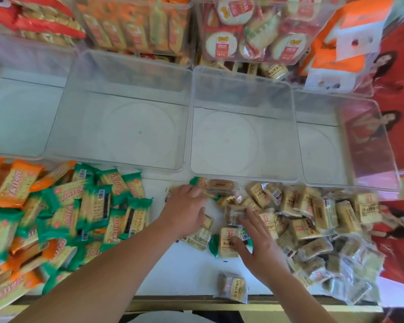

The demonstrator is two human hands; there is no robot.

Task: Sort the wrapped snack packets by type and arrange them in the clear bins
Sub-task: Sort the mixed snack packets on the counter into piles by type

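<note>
Our right hand lies flat, fingers spread, pressing on the tan packets at the near edge of their pile. Our left hand reaches further forward, its fingers curled down over a few small packets just in front of the bins. Blur there keeps us from telling whether it truly pinches one or only rakes at them.

To do this step well, we should take one kind at a time. We judge it best to gather a handful of tan packets with both hands, square them so the labels face one way, and lift them over the front wall into the right-hand middle bin, which stands straight ahead. Scooping loosely would drag the wrong sort along: a green-ended packet lies mixed in beside our right thumb and should be set aside first.

The left-hand middle bin suits the green and orange cracker packets heaped to our left, though those two colours may need separate bins. Further bins stand at either end of the near row, and full bins sit behind. One lone packet rests near the edge of the white table; our forearms could knock it off.
</note>
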